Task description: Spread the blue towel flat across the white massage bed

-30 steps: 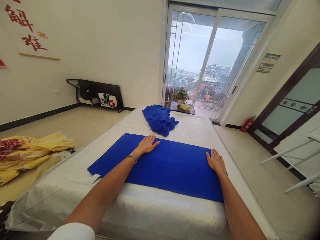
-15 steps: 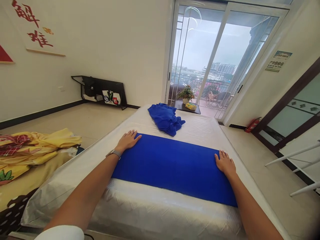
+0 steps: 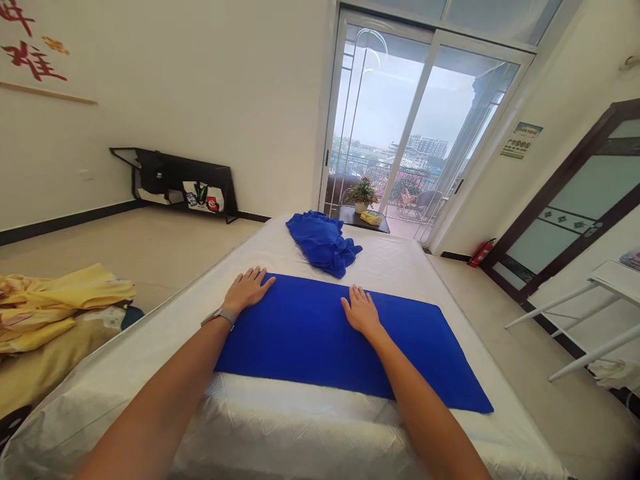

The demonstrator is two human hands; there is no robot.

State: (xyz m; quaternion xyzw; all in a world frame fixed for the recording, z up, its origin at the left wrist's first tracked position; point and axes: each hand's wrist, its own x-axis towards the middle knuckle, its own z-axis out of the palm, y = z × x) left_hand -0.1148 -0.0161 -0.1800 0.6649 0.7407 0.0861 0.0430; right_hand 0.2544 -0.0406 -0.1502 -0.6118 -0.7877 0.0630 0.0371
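Two bare forearms reach forward over a mattress (image 3: 280, 433) wrapped in crinkled white plastic sheeting. A long, flat, royal-blue towel (image 3: 320, 347) lies across the mattress, with its far-right corner near the mattress's right side and its near-right corner just short of that edge. Left hand (image 3: 247, 291), wearing a grey-strapped smartwatch (image 3: 220, 317) at the wrist, rests palm down at the towel's far edge, fingers spread, partly on the towel and partly on the sheeting; its grip is open and holds nothing. Right hand (image 3: 361, 311) lies palm down on the towel near the far edge, about mid-length, its grip likewise open with fingers fanned flat. Beyond both hands, a crumpled blue cloth (image 3: 323, 243) sits in a heap on the sheeting, just past the towel and apart from it. Left of the mattress lies a heap of yellow bedding (image 3: 50, 300). A dark folding desk (image 3: 175, 175) leans against the far wall, a printed bag (image 3: 203, 197) beside it. Ahead stands a sliding glass door (image 3: 420, 127), with a potted plant (image 3: 361, 193) on a small dark table beyond the glass. A red fire extinguisher (image 3: 481, 253) stands by the right wall.
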